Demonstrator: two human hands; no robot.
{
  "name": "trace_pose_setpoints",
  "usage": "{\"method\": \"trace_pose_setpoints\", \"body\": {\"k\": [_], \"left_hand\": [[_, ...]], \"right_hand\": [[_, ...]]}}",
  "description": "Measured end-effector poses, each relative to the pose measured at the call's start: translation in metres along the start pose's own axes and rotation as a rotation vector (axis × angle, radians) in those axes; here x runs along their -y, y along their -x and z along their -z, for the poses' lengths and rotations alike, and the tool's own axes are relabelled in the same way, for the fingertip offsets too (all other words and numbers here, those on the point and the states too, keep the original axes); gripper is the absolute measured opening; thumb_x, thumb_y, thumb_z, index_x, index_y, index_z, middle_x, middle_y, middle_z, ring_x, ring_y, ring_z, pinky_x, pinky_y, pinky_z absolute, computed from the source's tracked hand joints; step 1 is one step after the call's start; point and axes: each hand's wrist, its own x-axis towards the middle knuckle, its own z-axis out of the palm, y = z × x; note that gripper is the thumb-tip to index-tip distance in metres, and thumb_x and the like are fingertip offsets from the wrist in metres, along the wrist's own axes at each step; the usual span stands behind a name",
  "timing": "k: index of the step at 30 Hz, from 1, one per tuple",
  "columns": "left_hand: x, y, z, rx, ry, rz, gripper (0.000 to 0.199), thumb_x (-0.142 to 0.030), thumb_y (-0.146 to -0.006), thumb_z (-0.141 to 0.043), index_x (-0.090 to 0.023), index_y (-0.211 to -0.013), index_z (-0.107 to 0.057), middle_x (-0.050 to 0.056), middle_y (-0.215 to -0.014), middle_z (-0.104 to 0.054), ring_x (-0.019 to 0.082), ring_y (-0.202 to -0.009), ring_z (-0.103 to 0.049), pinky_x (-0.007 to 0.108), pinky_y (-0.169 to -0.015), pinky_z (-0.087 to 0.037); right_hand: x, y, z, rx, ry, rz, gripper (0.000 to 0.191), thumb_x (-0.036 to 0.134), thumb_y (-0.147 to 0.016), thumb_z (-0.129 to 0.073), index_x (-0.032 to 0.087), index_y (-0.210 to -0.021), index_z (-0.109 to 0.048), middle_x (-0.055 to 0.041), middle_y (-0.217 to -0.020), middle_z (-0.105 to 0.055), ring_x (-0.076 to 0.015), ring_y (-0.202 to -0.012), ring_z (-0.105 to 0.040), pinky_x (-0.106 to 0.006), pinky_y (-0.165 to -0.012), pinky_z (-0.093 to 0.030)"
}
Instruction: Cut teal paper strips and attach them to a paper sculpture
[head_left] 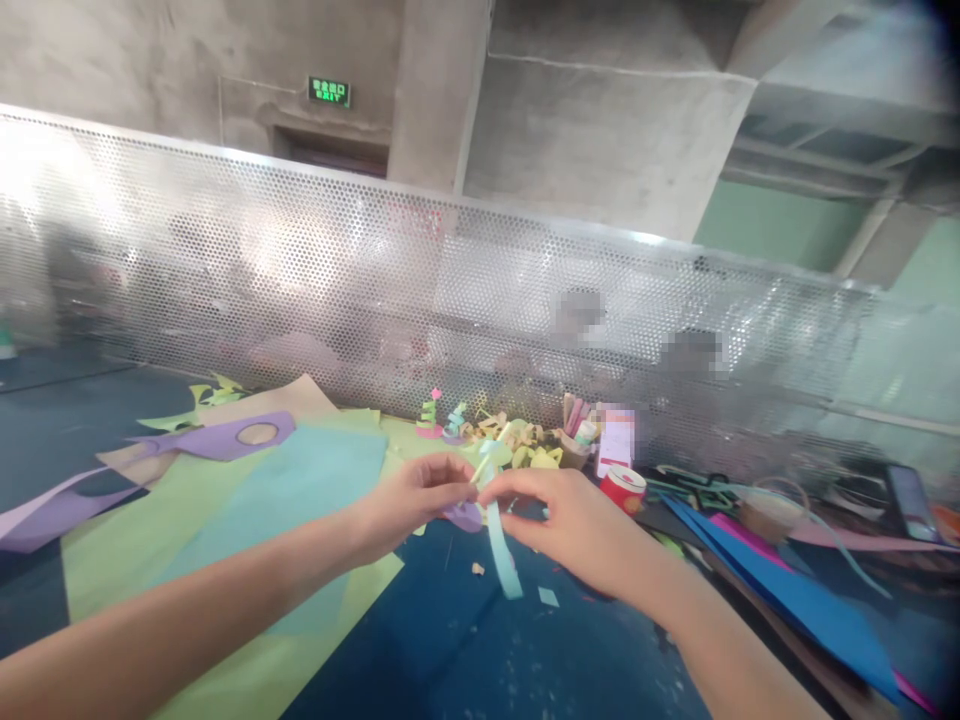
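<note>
Over the dark blue table, my left hand [427, 490] and my right hand [562, 515] meet with fingertips nearly touching. My right thumb and fingers pinch a light blue paper strip [504, 560], whose lower end hangs down and curls slightly. Between the fingertips of my left hand is a thin pale yellow-green piece [491, 458], perhaps a rolled paper stick; blur hides its exact form. A purple paper piece [466, 517] shows just below my left fingers. It is unclear whether they touch it.
Green [112, 570] and light blue paper sheets [300, 500] cover the left side. Small paper spiral figures [429, 415], yellow paper scraps [536, 445], a phone [615, 440] and a red-and-white roll [624, 488] stand behind. Blue sheets [795, 590] lie right. A perforated metal screen [337, 270] borders the table.
</note>
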Motion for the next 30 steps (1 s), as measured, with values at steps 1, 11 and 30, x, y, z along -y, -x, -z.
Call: {"method": "trace_pose_setpoints", "body": {"k": [1,11,30], "left_hand": [[0.001,0.000,0.000,-0.012,-0.064,-0.014,0.019,-0.031,-0.074,-0.063,-0.016,-0.085,-0.058,0.000,-0.076,-0.060,0.011,-0.069,-0.056,0.024,-0.065,-0.040],[0.006,0.004,-0.003,-0.030,-0.765,-0.244,0.021,-0.037,-0.076,-0.057,-0.017,-0.074,-0.065,0.000,-0.070,-0.062,0.014,-0.067,-0.054,0.023,-0.065,-0.041],[0.002,0.009,-0.015,0.195,-0.375,-0.252,0.011,-0.022,-0.074,-0.064,-0.018,-0.084,-0.064,0.003,-0.091,-0.059,0.013,-0.079,-0.057,0.024,-0.070,-0.045]], "right_hand": [[0.000,-0.001,-0.001,-0.010,0.015,0.015,0.024,0.013,-0.079,-0.055,0.030,-0.092,-0.066,0.0038,-0.086,-0.067,-0.0109,-0.071,-0.058,-0.022,-0.062,-0.044],[0.013,-0.002,-0.015,-0.198,0.450,0.237,0.013,0.015,-0.077,-0.058,0.023,-0.073,-0.067,0.0004,-0.066,-0.060,-0.0169,-0.075,-0.049,-0.031,-0.071,-0.036],[-0.030,-0.013,-0.004,0.181,-1.101,-0.301,0.023,0.030,-0.070,-0.069,0.018,-0.087,-0.060,0.0019,-0.069,-0.057,-0.0094,-0.062,-0.052,-0.021,-0.059,-0.041]]}}
